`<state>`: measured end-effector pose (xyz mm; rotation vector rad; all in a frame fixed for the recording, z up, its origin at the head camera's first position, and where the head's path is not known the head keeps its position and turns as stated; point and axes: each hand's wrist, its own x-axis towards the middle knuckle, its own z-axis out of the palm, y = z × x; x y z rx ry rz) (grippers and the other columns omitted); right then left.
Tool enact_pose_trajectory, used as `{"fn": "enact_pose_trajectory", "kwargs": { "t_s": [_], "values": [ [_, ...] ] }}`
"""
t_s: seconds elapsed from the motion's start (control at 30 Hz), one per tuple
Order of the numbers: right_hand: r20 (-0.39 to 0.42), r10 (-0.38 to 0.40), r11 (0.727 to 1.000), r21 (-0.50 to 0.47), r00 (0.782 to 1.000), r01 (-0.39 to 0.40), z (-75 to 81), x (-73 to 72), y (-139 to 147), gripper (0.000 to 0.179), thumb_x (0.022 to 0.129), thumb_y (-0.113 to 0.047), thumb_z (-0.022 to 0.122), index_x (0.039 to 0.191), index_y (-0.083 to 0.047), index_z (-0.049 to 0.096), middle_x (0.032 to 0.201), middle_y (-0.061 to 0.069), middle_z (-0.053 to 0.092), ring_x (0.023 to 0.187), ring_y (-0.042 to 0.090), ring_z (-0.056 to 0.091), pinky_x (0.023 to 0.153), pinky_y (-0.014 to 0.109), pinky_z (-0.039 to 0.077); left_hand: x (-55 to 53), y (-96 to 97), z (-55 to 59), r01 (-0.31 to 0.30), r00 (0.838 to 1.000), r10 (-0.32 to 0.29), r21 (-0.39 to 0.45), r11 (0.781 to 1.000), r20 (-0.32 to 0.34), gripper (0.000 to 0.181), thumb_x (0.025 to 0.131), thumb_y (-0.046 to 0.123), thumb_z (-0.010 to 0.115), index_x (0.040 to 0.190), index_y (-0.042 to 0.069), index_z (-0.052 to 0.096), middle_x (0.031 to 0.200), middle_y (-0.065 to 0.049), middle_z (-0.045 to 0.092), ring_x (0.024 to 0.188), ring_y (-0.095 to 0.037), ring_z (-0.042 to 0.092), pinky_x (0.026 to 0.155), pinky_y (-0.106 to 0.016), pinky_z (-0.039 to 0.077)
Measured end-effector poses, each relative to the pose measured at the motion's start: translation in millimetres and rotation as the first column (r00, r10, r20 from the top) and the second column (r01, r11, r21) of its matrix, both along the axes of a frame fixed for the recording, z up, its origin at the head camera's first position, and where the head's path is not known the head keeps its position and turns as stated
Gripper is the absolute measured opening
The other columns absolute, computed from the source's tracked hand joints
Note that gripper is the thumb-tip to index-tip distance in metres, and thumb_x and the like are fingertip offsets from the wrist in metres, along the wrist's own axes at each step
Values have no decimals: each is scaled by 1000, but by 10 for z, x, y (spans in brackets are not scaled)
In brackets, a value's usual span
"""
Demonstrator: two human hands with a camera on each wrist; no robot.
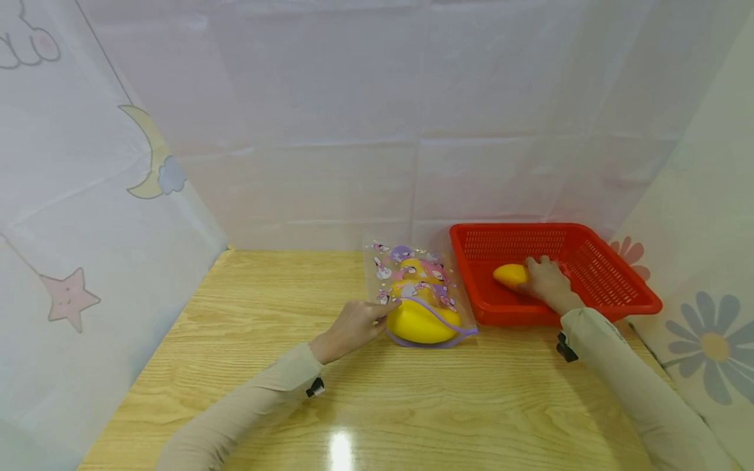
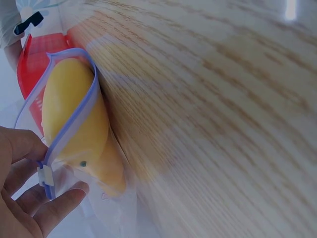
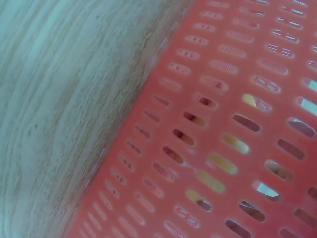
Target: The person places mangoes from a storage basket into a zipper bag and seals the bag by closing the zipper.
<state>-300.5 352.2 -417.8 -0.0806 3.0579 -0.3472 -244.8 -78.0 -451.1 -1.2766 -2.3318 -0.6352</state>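
Note:
A clear zip bag (image 1: 379,268) printed with pink and purple figures lies on the table with several yellow mangoes in it. Its purple-edged mouth gapes toward me, and the nearest mango (image 1: 421,324) fills the opening. My left hand (image 1: 356,327) pinches the left corner of that mouth; in the left wrist view its fingers are beside the white zip slider (image 2: 45,175). Inside the red basket (image 1: 489,314), my right hand (image 1: 550,284) grips the right end of another mango (image 1: 510,276). The basket's slotted wall hides this hand in the right wrist view, with yellow showing through.
The wooden table (image 1: 265,288) meets a pale cloth backdrop (image 1: 318,131) at the back and sides. The basket's raised rim stands close to the bag's right side.

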Motion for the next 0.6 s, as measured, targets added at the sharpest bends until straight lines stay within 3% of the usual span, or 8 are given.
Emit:
{"fn": "enact_pose_trajectory", "kwargs": {
  "t_s": [0.27,0.6],
  "values": [
    [11,17,1000,8,1000,-17,8,-9,-6,60,89,-20,67,129,14,39,119,41,47,97,53,55,74,64,48,2,1,-4,19,999,-19,11,1000,-31,45,80,-6,71,124,3,69,55,9,46,50,0,19,46,-14,19],
    [14,-1,1000,-3,1000,1,18,-24,-16,64,88,-22,70,130,14,38,117,38,48,92,53,56,73,65,48,11,14,26,-10,1000,10,-5,1000,-17,44,82,-4,71,125,5,69,52,9,43,49,1,16,45,-14,18]
  ]
}}
